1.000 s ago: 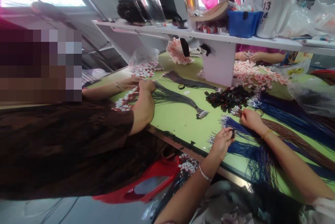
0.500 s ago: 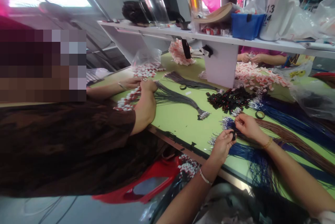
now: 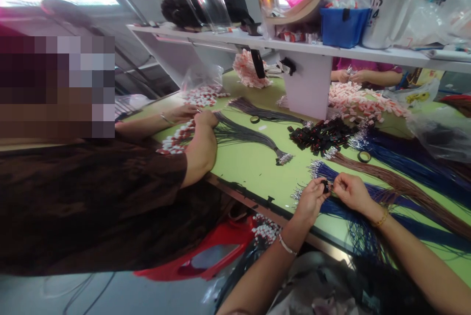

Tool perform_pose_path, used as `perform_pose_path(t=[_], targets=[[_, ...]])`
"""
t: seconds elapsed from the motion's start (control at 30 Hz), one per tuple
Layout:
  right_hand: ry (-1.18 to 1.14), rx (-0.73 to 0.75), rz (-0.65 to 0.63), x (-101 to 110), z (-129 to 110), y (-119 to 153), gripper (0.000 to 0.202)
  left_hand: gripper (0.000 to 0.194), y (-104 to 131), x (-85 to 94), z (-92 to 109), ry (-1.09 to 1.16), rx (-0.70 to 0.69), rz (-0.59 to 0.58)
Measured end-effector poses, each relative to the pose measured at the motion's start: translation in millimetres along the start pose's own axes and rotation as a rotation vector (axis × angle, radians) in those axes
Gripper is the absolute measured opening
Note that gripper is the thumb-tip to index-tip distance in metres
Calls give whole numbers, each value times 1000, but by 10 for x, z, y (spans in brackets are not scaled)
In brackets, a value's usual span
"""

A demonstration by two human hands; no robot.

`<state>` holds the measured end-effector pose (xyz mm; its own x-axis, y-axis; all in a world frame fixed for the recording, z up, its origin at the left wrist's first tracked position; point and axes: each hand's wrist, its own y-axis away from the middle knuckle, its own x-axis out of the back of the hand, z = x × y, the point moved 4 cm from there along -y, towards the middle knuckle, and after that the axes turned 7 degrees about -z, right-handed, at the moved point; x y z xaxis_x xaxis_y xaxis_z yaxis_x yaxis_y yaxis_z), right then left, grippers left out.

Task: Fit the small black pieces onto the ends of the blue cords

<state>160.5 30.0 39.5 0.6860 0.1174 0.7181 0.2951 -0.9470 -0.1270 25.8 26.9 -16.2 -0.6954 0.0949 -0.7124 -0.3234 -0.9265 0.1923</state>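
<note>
My left hand (image 3: 312, 200) is closed around a small black plastic connector housing (image 3: 325, 186). Close beside it, my right hand (image 3: 352, 191) pinches a thin wire whose tip meets the housing; the wire itself is barely visible. Under and around both hands lie bundles of blue wires (image 3: 333, 208) with silvery metal terminals at their left ends. Just beyond my right hand runs a bundle of brown wires (image 3: 384, 173). Behind that sits a heap of black connector housings (image 3: 319, 136).
On my left a co-worker's hands (image 3: 200, 115) handle grey wires (image 3: 250, 136) by red-and-white connectors (image 3: 176, 139). A tape roll (image 3: 364, 156) lies on the green table (image 3: 243, 170). Over its back, a shelf (image 3: 235, 40) carries a blue bin (image 3: 344, 28) and a white jug (image 3: 389, 15).
My right hand has come down from the terminals of the brown bundle to the black housing in my left hand. The view has shifted slightly.
</note>
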Motion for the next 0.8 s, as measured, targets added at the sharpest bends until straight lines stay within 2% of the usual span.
perform_pose_path(t=[0.33,0.5,0.67,0.8], targets=[[16,-5,17,1,-21,-8,14,29,13,-8,18,-21,9,-7],[21,0,-10,-43,-13,-12,12,29,27,-32,25,-38,13,-6],[57,64,-32,-58,-68,-6,14,32,62,-56,40,-95,29,21],[30,85,-87,-57,-104,-5,12,33,61,-34,34,-67,36,37]])
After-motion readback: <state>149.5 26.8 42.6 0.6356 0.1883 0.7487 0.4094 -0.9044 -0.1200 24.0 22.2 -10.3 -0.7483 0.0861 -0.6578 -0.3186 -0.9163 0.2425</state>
